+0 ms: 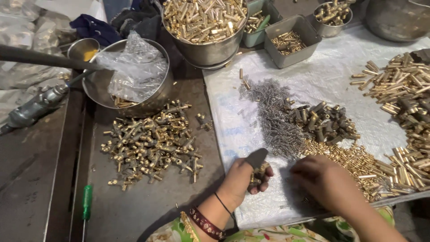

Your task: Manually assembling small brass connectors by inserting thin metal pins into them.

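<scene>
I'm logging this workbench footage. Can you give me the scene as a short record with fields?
left hand: grips a small brass fitting, thumb covered
right hand: palm down on white sheet, beside small brass pins
springs: grey pile, mid-sheet
assembled fittings: heap on dark table
bowl: steel, holds plastic bag

Your left hand has bare table to its left, below the heap of brass fittings; only a green screwdriver lies at that edge. Ahead of your right hand the white sheet is crowded: a spring pile, dark fittings, small brass pins. An open strip of sheet runs between these and the far trays.
</scene>
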